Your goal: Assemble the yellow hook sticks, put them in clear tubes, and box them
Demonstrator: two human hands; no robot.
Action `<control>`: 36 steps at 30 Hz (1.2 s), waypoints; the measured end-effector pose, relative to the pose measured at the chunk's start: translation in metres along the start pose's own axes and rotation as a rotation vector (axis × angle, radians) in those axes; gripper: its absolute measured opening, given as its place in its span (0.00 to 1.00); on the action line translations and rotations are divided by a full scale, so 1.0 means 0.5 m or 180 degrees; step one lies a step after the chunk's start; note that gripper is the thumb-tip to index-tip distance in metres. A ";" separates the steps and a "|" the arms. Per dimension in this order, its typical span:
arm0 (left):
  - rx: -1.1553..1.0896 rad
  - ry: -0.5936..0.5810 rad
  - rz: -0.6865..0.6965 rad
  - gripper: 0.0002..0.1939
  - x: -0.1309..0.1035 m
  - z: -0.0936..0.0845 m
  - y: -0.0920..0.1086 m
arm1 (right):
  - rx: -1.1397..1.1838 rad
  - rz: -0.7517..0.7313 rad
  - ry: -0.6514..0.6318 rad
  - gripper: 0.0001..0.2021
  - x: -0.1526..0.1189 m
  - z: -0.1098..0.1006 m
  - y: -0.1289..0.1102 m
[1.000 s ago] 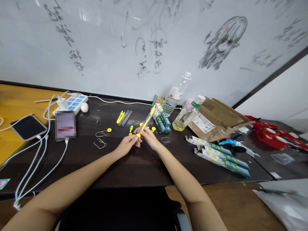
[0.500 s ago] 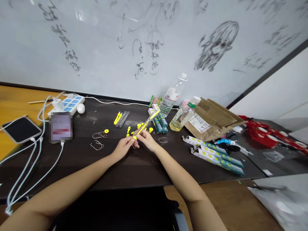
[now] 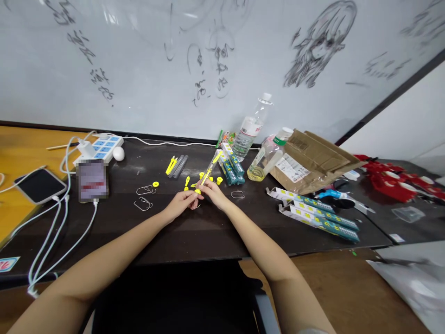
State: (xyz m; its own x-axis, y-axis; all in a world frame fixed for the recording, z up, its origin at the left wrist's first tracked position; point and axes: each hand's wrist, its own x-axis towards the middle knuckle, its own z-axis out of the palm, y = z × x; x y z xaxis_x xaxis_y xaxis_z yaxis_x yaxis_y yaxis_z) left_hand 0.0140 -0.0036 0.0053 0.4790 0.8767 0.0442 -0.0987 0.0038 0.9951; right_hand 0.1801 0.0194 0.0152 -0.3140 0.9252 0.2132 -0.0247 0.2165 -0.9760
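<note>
A slim clear tube with yellow parts (image 3: 210, 172) slants up and away between my hands, above the dark table. My right hand (image 3: 212, 193) is closed round its lower part. At the lower end, my left hand (image 3: 186, 202) pinches a yellow round piece (image 3: 198, 191); a thin curved wire shows just below the fingers. Small yellow pieces (image 3: 187, 180) lie just beyond my hands. Further back are yellow rods (image 3: 170, 165) beside clear tubes (image 3: 178, 167). Bent wire clips (image 3: 143, 203) and a yellow ring (image 3: 155, 184) lie to the left, another wire clip (image 3: 238, 195) to the right.
Green-and-white boxes (image 3: 231, 168) stand behind the hands, others (image 3: 318, 218) lie at right. Two bottles (image 3: 251, 127) and a cardboard package (image 3: 306, 157) are at the back right. On the left are a power strip (image 3: 106, 147), phones (image 3: 40, 185) and white cables. A whiteboard (image 3: 146, 69) rises behind.
The view has shifted slightly, with the tabletop now higher in the picture. Both hands keep their hold on the tube and yellow piece; the tube stands a little steeper.
</note>
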 end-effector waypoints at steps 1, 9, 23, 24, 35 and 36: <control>0.0085 -0.0017 0.0028 0.20 0.000 -0.001 0.002 | 0.0000 -0.0007 0.0006 0.10 0.000 0.000 -0.001; 0.0174 -0.0085 -0.0243 0.16 -0.002 0.003 0.013 | 0.0239 -0.0116 -0.0052 0.05 -0.008 0.002 -0.011; 0.0101 -0.0424 -0.0272 0.22 -0.006 0.008 0.007 | 0.0481 0.0036 -0.0475 0.06 -0.013 0.013 -0.019; 0.0122 -0.0422 -0.0232 0.22 -0.005 0.007 0.005 | 0.0443 0.0026 -0.0485 0.06 -0.013 0.014 -0.020; -0.0361 -0.0229 -0.0349 0.25 -0.010 0.012 0.016 | 0.0199 -0.0217 -0.0309 0.05 -0.009 0.007 -0.017; -0.0404 -0.0246 -0.0381 0.25 -0.012 0.013 0.019 | 0.0232 -0.0195 -0.0297 0.04 -0.009 0.006 -0.015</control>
State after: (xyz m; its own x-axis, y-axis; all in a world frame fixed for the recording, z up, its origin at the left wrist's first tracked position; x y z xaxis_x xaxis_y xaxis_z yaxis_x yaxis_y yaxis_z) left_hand 0.0159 -0.0118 0.0152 0.5590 0.8268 -0.0624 -0.1439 0.1708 0.9747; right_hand 0.1790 0.0128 0.0216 -0.3965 0.8772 0.2706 -0.1144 0.2452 -0.9627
